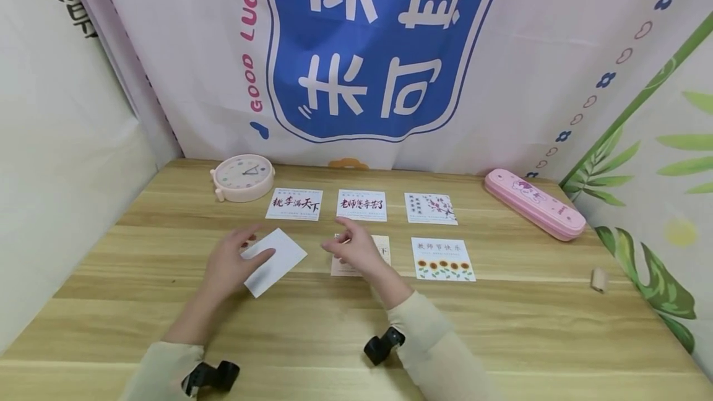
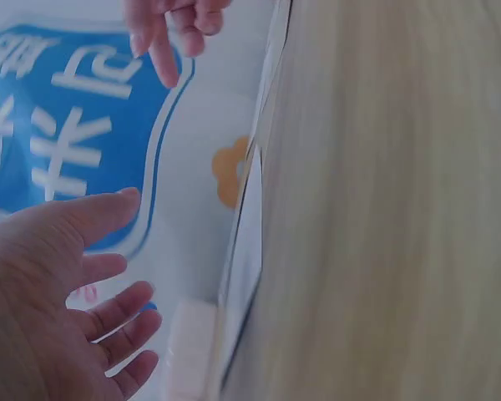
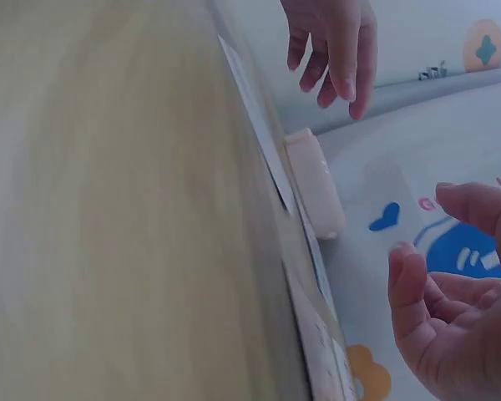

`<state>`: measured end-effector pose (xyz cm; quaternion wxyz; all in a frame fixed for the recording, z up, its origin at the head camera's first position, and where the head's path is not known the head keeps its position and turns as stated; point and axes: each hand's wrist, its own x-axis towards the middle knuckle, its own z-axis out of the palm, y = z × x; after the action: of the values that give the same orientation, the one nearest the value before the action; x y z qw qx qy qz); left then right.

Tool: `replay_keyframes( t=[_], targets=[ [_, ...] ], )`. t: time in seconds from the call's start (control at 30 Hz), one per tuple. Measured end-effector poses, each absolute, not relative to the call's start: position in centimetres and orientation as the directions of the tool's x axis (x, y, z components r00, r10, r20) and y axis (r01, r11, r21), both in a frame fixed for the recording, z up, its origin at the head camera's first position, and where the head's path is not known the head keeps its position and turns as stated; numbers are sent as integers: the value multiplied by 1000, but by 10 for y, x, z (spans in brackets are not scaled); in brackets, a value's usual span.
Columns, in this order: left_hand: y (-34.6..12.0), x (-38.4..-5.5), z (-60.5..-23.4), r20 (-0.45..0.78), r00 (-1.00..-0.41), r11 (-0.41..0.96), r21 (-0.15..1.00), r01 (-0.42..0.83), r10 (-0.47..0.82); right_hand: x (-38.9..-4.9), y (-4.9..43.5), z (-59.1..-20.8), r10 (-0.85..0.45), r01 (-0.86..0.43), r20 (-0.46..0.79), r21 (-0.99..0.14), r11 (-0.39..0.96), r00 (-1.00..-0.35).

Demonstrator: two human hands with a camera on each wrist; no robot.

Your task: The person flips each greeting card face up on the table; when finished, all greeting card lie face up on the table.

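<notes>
My left hand (image 1: 229, 263) hovers over a blank white card (image 1: 280, 263), which lies askew on the table. In the left wrist view its fingers (image 2: 121, 322) are spread and loosely bent, apart from the card. The right hand (image 1: 359, 252) is above a cream card (image 1: 383, 245) with writing, partly hiding it. Its thumb and index finger stand apart with nothing between them, and the other fingers are bent, as the right wrist view shows. Behind lie two cards with red brush lettering, one left (image 1: 293, 205) and one in the middle (image 1: 361, 205).
A blossom card (image 1: 431, 208) and a sunflower card (image 1: 444, 259) lie to the right. At the back left is a pink clock (image 1: 244, 178). A pink pencil case (image 1: 535, 204) and a small beige object (image 1: 598, 280) are farther right. A printed cloth (image 1: 211, 79) hangs behind the table (image 1: 312, 339).
</notes>
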<state>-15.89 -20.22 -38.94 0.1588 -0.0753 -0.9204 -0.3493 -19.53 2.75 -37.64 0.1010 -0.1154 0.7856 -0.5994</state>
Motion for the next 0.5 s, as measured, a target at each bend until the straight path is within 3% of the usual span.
replay_keyframes(
  t=[0.37, 0.5],
  targets=[
    [-234, -160, -404, 176, -983, 822, 553, 136, 45, -185, -19, -403, -347, 21, -49, -996, 84, -937],
    [-235, -160, -407, 161, -985, 847, 513, 141, 66, -183, -23, -409, -376, 9, -48, -994, 105, -925]
  ],
)
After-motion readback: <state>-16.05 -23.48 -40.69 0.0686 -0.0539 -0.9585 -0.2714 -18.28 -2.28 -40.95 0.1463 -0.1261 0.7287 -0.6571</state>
